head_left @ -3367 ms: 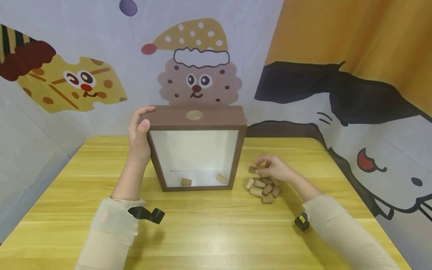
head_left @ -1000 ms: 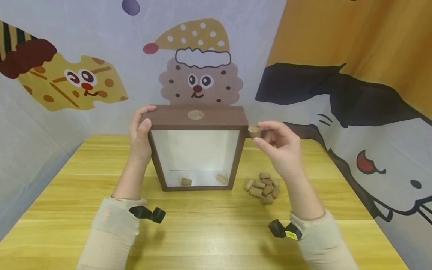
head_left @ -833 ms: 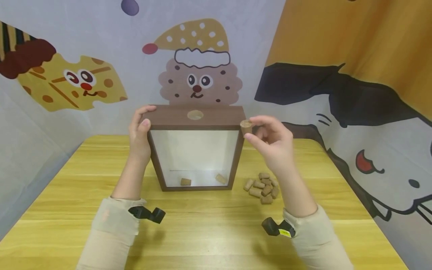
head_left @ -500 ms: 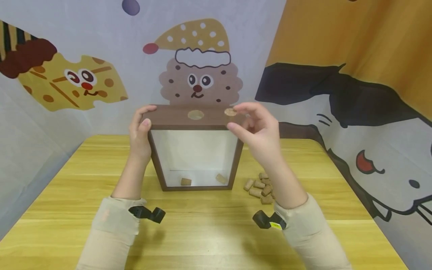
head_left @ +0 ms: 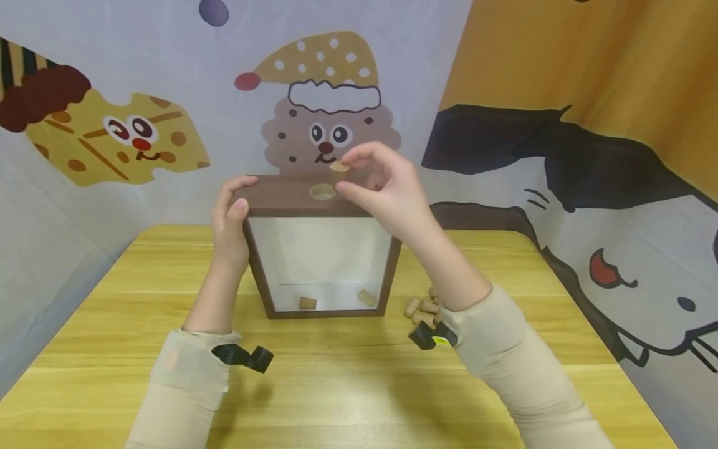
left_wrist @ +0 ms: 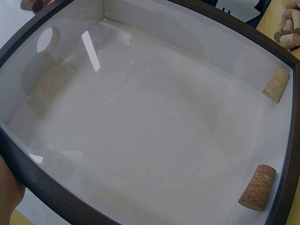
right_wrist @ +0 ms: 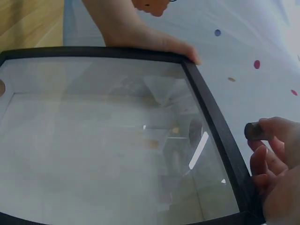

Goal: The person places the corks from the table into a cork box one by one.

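A brown-framed box (head_left: 280, 198) with a clear front and white interior stands upright on the table, a round hole in its top. My left hand (head_left: 230, 227) grips its upper left corner, thumb in front and fingers over the top. Between thumb and fingertips my right hand (head_left: 392, 190) pinches a cork (head_left: 339, 168), held upright above the box's top just right of the hole. In the right wrist view that cork (right_wrist: 253, 131) is clear of the frame. Inside the box, one cork (left_wrist: 259, 187) lies near the middle of the floor and another cork (left_wrist: 276, 85) lies towards the right.
A small pile of corks (head_left: 422, 308) lies on the wooden table (head_left: 336, 386) to the right of the box, partly hidden by my right forearm. Close behind the table hangs a cartoon-printed cloth (head_left: 185, 62).
My right hand has picked a cork from the pile, raised it and carried it left over the box's top, close to the hole. My left hand and the box have stayed put.
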